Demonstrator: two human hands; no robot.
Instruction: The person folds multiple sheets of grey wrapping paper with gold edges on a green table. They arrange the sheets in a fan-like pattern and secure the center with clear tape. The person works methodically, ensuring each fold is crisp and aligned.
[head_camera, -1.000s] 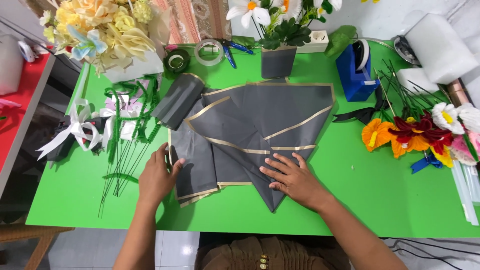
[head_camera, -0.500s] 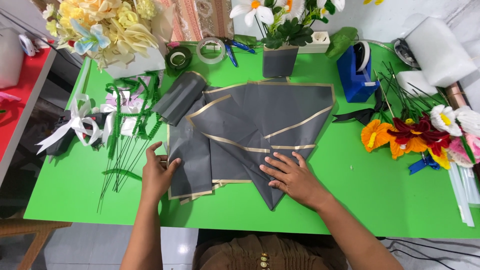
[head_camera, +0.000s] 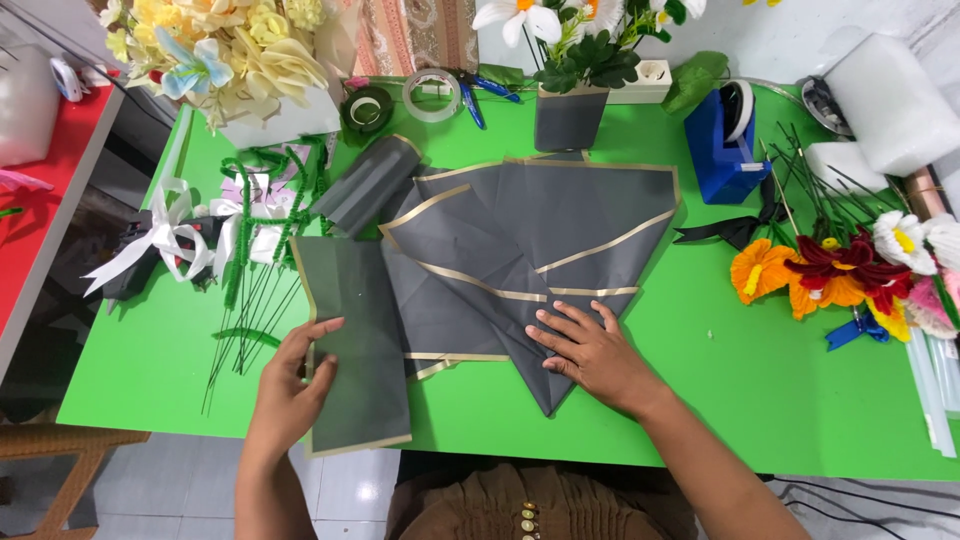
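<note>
Left hand (head_camera: 290, 385) pinches a loose grey gold-edged sheet (head_camera: 355, 340) at the green table's (head_camera: 760, 400) near edge; right hand (head_camera: 590, 350) lies open, pressing the folded grey wrapping (head_camera: 530, 240). Firm pressing should steady those folds.

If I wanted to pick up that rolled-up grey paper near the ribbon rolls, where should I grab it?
Probably around the middle of the grey paper roll, coming from above. It lies flat and slanted on the green table, with both long sides free to close your fingers around.
</note>
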